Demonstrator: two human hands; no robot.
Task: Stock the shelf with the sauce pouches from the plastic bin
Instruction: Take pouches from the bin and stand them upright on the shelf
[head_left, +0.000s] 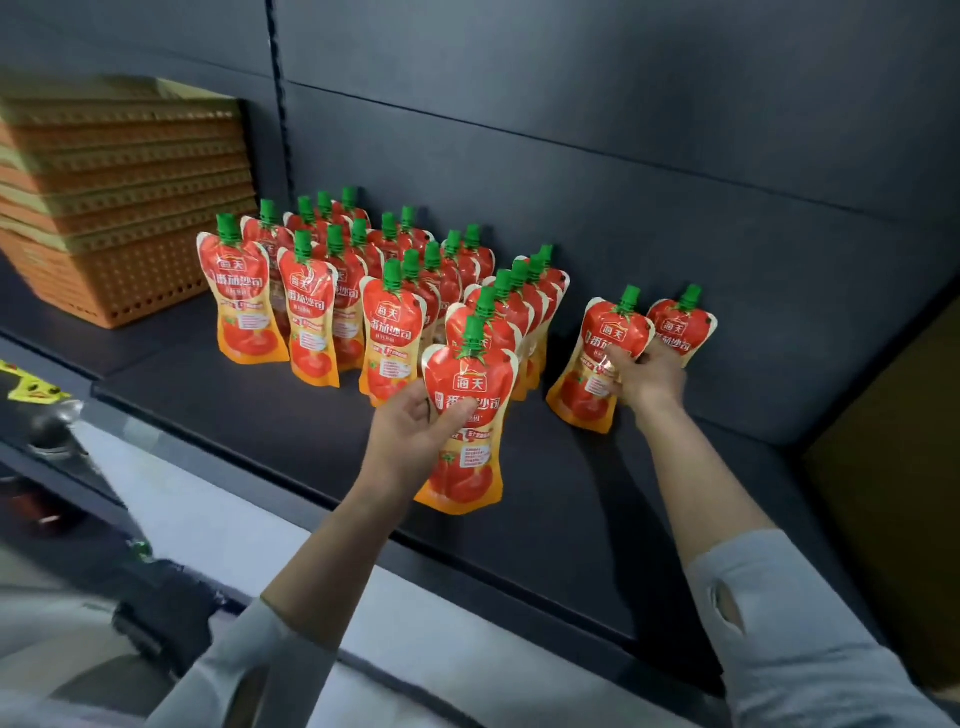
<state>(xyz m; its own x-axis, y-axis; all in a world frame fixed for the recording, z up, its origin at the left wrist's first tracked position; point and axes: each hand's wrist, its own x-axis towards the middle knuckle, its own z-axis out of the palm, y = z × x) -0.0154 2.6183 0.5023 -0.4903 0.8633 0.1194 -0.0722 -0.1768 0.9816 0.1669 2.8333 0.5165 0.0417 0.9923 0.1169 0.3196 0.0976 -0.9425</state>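
I see a dark shelf (545, 525) from above, with my two hands apart, each clamped on a tomato sauce pouch. My left hand (415, 431) grips one red-and-orange pouch (470, 410) with a green cap, thumb across its printed front and fingers behind it. It is upright at the front of the rightmost row, and I cannot tell whether its base touches the shelf. My right hand (647, 376) pinches the right edge of a second pouch (592, 374), which leans slightly and has its base on the shelf. Just behind that one, another pouch (680, 327) stands near the dark back panel (623, 130). To the left, four rows of matching pouches (363, 291) stand upright, running from the shelf's middle to the back. At the far left of the shelf sits a stack of nested orange perforated baskets (114, 208). Whether the baskets hold anything I cannot tell.
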